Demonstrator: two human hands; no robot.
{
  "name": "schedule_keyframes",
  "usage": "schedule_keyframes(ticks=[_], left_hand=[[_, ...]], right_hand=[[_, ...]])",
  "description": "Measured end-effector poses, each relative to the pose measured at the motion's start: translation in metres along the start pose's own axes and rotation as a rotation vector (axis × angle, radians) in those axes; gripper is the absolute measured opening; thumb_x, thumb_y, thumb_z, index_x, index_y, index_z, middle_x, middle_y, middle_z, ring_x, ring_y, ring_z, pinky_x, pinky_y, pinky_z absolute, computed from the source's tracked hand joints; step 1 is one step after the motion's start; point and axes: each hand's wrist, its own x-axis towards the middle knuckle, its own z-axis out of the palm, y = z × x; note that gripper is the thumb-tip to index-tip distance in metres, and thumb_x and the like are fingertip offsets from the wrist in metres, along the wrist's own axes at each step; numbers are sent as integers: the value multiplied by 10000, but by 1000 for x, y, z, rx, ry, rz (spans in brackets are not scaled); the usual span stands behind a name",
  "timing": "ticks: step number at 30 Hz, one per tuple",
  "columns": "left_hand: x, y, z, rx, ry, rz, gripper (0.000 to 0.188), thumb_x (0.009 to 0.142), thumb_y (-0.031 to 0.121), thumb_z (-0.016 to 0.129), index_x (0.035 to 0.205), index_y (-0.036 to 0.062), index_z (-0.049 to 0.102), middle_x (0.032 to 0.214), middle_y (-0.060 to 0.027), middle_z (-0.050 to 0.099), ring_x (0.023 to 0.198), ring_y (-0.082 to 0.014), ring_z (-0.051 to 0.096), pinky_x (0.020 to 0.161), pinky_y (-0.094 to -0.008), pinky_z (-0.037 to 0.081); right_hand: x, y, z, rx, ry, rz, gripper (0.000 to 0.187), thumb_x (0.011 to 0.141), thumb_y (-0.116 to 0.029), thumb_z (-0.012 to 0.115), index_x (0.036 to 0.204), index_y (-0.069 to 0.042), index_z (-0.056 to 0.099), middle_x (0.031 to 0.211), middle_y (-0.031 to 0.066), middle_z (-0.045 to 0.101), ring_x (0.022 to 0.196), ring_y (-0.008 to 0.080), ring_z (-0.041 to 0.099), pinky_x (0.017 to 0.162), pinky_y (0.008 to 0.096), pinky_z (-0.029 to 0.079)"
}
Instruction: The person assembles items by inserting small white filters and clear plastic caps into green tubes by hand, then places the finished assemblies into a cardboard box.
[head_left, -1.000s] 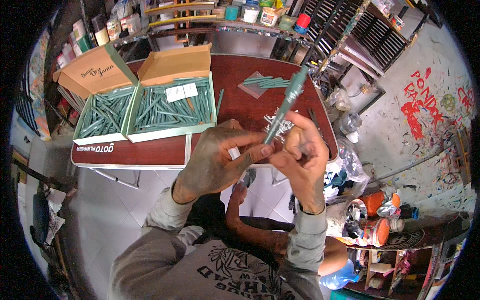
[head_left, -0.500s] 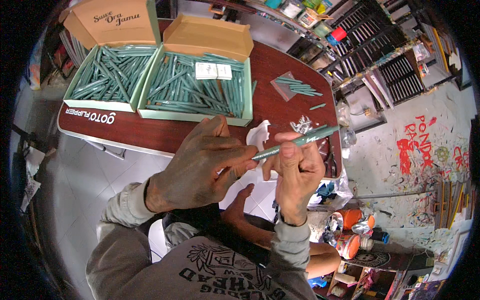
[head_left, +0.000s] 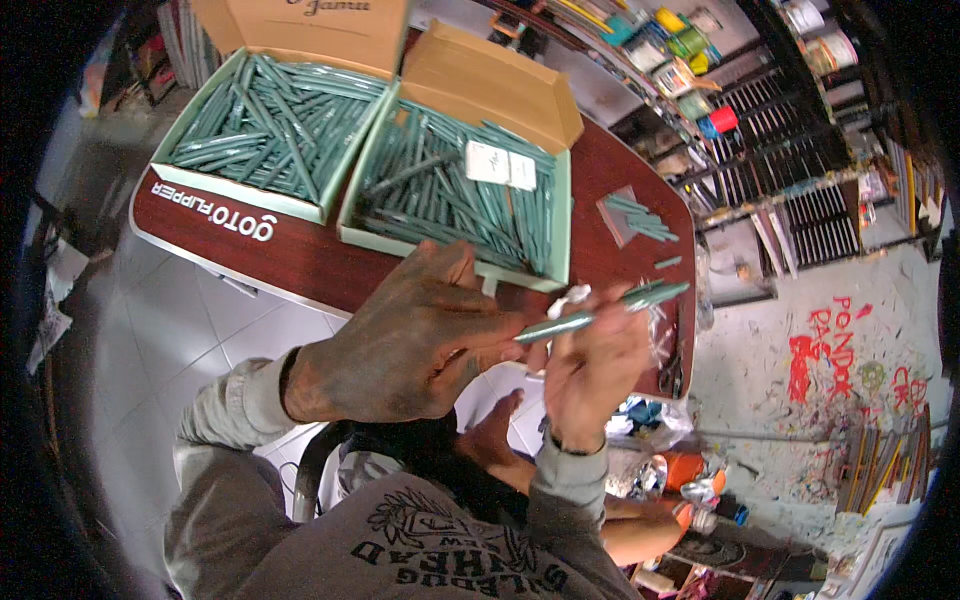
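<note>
A green pen (head_left: pixel 557 327) slants across in front of me, between my two hands. My left hand (head_left: pixel 405 340), dark on its back, pinches the lower left end. Around the pen's far part curls my right hand (head_left: pixel 598 370); it is smeared by motion, and its fingers cover the pen's middle. Beyond the hands stand two open cardboard boxes, the left box (head_left: pixel 243 196) and the right box (head_left: pixel 371 240), both full of similar green pens. A white card bundle (head_left: pixel 500 165) lies on the pens in the right box.
Both boxes stand on a dark red table (head_left: pixel 310 262). Toward its right end are a clear plastic bag (head_left: pixel 613 222) with several green pens on it and a loose pen (head_left: pixel 668 263). Shelves with paint pots (head_left: pixel 690 42) line the far right. An orange tub (head_left: pixel 682 470) stands lower right.
The view has shifted, so the boxes sit farther right. The pen stays between both hands; my right hand has blurred with movement around it.
</note>
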Motion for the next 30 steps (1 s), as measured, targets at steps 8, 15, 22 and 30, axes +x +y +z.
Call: schedule_keyframes(ticks=[8,15,22,30], left_hand=[[-32,-27,-27,196,65,45,270,821,248,656,1031,79,674,783,-80,502,783,-311,427,705,-470,324],[-30,-26,-37,245,163,57,234,844,316,661,924,96,672,798,-65,514,832,-308,477,763,-472,354],[-17,-39,-16,163,34,-36,230,902,331,630,922,101,625,838,-107,544,847,-317,513,819,-496,364],[-41,-41,-28,57,70,100,327,922,229,622,1185,35,605,888,-95,607,848,-285,539,788,-431,406]], right_hand=[[19,14,11,-104,-106,67,423,1036,-410,467,1034,-3,580,571,-49,303,485,85,246,412,292,353],[13,19,32,-351,62,-23,395,1016,-407,520,972,-19,585,574,-37,321,480,85,311,397,271,331],[-7,34,60,-447,99,-111,308,1017,-329,549,905,-42,565,666,-21,469,484,43,310,411,226,285],[1,13,69,-149,127,131,327,1030,-319,525,901,-20,562,536,-80,267,444,34,243,408,245,220]])
